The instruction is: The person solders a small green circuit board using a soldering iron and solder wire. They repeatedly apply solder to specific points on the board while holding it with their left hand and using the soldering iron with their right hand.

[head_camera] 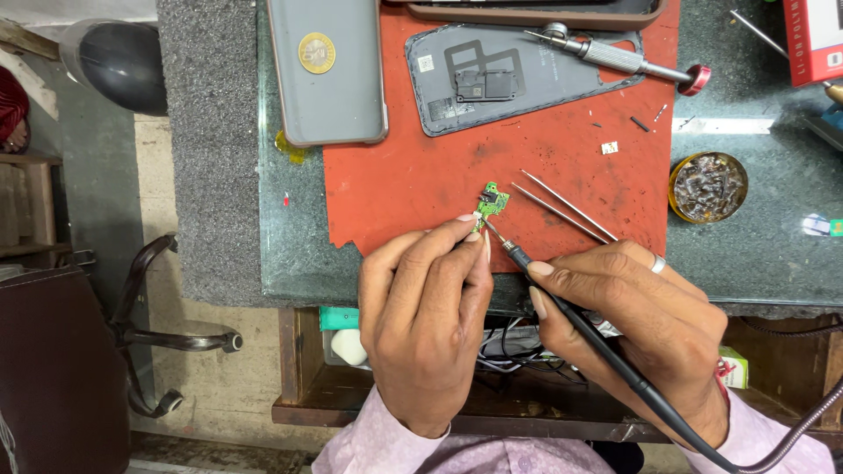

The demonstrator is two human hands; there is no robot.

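On the red mat, near edge: small green board (493, 203) lies flat, its long axis running from lower left to upper right, away from the person.
Mat: red mat (421, 175) sits on a glass-topped desk (294, 254); front edge ragged.
Left hand: left hand (428, 320) comes in from below the board; fingertips pinched at the board's near end, steadying it. Grip clenched on the board's lower corner, as far as the view shows.
Right hand: right hand (637, 320) holds a soldering iron (518, 256) like a pen, fingers closed firmly around its black handle; ring on one finger.
Iron tip: points up and left, touching or just short of the board's near end, right beside the left fingertips. Cannot tell if there is contact.
Key relation: board lies up and left of the right-hand grip, roughly in line with the iron's axis; the left hand is the nearer one, already on the board.
Iron cable: black cord (667, 412) runs down and right off the handle, past the wrist.
Tweezers: tweezers (566, 206) lie on the mat just right of the board, prongs pointing up-left, apart from it.
Far side of mat: grey back cover (518, 83), inside up, with a screwdriver (615, 57) resting across its upper right corner.
Left of cover: grey phone (327, 75), back up, with a round gold disc on it.
Right of mat: round tin (708, 186) of tangled metallic scraps, well apart from the hands.
Floor, left: chair (149, 333) base showing.
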